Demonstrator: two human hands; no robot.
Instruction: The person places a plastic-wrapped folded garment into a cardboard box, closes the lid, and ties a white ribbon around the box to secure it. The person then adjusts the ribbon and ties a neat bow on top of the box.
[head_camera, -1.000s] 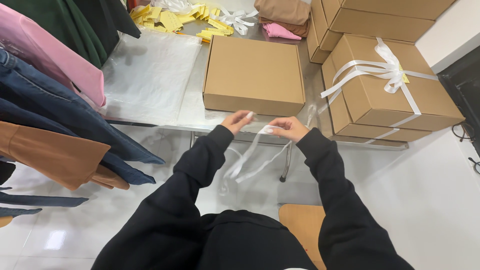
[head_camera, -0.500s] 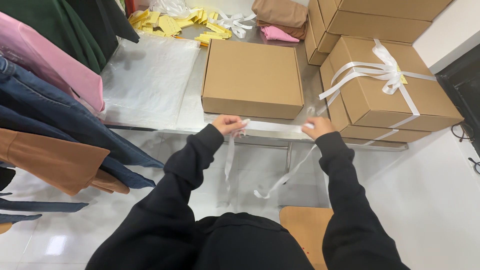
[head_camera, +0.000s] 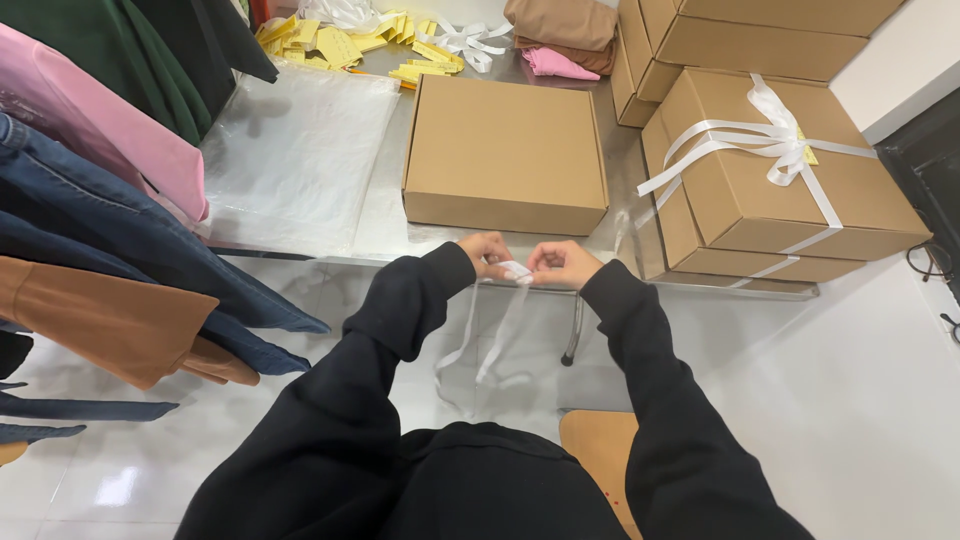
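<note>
Both hands, the left hand (head_camera: 487, 252) and the right hand (head_camera: 562, 263), pinch a white ribbon (head_camera: 515, 271) between them just before the counter (head_camera: 380, 230) edge, its loose tails seemingly hanging straight down, the plain cardboard box (head_camera: 505, 150) lying just beyond.

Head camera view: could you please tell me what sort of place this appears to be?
Probably a packing area of a clothing shop: garments hang beside a metal table with cardboard boxes, one box tied with white ribbon, and both hands, left hand and right hand, hold a loose ribbon.
</note>
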